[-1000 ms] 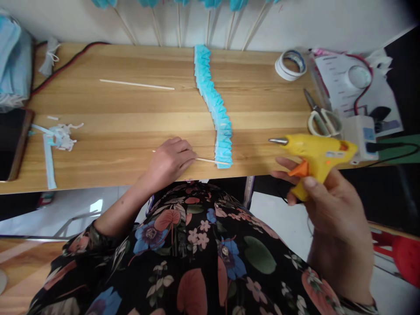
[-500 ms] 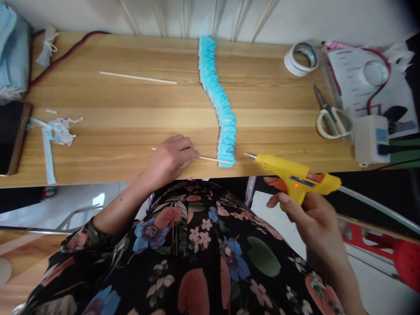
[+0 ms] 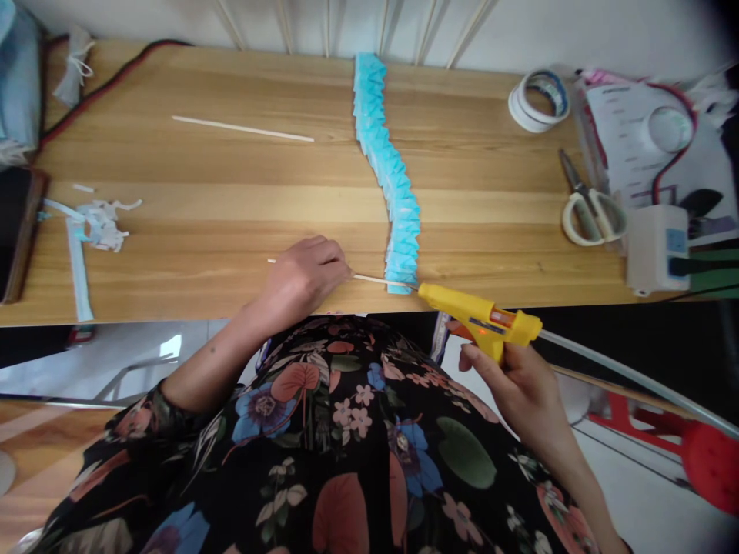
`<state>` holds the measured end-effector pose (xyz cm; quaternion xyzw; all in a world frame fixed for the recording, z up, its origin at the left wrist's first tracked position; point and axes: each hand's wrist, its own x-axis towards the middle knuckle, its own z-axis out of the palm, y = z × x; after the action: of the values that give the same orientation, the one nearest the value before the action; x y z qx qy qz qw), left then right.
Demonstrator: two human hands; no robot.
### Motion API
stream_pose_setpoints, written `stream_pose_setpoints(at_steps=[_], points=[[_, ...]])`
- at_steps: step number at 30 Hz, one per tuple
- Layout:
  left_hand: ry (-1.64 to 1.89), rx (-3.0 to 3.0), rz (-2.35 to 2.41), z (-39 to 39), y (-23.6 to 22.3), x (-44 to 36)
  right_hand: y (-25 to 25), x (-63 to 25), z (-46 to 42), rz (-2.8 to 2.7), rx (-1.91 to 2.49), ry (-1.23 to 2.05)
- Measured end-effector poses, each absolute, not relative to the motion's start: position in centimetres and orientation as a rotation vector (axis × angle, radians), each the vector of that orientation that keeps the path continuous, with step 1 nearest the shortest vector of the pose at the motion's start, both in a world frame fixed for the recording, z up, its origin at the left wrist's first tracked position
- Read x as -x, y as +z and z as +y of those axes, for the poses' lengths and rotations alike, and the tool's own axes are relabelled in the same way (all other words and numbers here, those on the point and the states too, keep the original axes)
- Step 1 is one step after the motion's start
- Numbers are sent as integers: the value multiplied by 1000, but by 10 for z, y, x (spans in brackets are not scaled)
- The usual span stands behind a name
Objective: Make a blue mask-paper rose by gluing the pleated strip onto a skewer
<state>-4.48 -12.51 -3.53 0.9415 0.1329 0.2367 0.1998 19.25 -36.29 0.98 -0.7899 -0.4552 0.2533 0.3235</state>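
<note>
Right, on the table [image 3: 231, 185] a strip [image 3: 386, 165] is laid back to front, w/ a stick [image 3: 369, 278] being rested on its near end & glue gun [image 3: 462, 306] being held just R. Over L, 2nd stick [image 3: 242, 128] is placed toward the back, scraps [image 3: 104, 223] beside phone [image 3: 17, 231]; far R, tape [image 3: 523, 111] is parked behind scissors [image 3: 584, 197].

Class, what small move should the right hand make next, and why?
I'd probably squeeze the glue gun gently: the right hand aims it at the near end of the pleated blue strip, where one end of the stick held by the left hand lies.
</note>
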Motion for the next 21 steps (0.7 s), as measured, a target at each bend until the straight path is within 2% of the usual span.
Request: stream_pose_setpoints(at_steps=[21], points=[[663, -2622, 369, -125, -37, 45, 2, -193, -349, -1172, 2055, 674]])
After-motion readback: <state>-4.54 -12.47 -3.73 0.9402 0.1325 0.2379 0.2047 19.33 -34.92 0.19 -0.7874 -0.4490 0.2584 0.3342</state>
